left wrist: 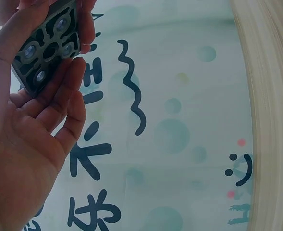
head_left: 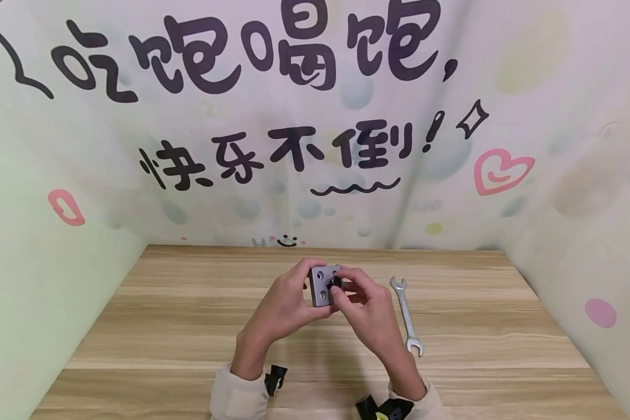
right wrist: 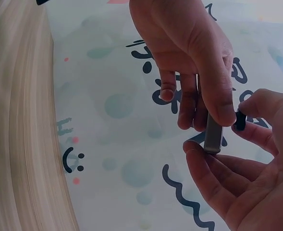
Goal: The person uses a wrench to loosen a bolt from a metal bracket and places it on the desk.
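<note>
Above the table, my left hand grips a grey square plate by its edge. Round holes sit near the plate's corners. In the left wrist view the ribbed back of the plate shows, with a hole in its middle. Thumb and index finger of my right hand pinch a small black knob at the plate's front face. The right wrist view has the plate edge-on and the black knob beside it; other right fingers reach the plate's lower end.
A silver double open-ended wrench lies on the wooden table, right of my right hand. A printed fabric backdrop stands behind the table and along both sides. Black devices are strapped at both wrists.
</note>
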The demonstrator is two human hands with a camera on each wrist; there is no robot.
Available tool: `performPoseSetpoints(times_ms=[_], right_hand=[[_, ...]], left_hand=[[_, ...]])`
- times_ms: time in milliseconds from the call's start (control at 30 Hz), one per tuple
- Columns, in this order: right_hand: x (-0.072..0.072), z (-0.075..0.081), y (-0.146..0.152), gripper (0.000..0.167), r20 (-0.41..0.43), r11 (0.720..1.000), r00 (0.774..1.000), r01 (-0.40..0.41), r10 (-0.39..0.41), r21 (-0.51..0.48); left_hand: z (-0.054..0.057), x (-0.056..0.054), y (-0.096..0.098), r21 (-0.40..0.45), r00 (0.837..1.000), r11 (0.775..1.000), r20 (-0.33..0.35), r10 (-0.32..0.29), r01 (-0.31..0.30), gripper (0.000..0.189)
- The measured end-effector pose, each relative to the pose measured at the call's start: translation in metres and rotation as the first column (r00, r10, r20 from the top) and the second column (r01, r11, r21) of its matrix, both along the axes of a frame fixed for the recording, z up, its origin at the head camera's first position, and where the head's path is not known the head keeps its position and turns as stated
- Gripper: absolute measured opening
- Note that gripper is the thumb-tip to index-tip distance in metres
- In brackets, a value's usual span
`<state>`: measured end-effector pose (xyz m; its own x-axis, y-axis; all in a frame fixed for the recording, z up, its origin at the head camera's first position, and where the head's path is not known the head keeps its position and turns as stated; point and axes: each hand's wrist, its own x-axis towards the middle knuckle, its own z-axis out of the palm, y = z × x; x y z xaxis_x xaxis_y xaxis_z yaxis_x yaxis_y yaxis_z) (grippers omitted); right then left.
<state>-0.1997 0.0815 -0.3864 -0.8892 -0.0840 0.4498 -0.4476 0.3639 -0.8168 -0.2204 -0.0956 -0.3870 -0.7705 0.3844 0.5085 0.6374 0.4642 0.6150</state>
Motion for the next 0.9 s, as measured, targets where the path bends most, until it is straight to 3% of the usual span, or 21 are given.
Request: performPoseSetpoints(times_ms=[300,667,900], right_hand=[[-0.0004,0.0003,0.0000,0.024,-0.008,1.000,1.000,-0.012,0.012,0.013],[0.0013,0.0000,0.0004,0.036,0.038,1.000,0.999,-0.030,0.030,0.009],[0.0010,-0.0013,-0.0042,0.016,0.063,0.998,0.998,0.005,-0.002,-0.056]], left_hand=[[0.0001,0.0005,-0.0003,-0.009,1.000,1.000,-0.006,0.016,-0.016,0.069],[0.0007,0.0008,-0.0018,0.006,1.000,1.000,0.005,0.021,-0.021,0.069],[0.0011,0.0013,-0.0011,0.005,1.000,1.000,0.018,0.010,-0.010,0.070]])
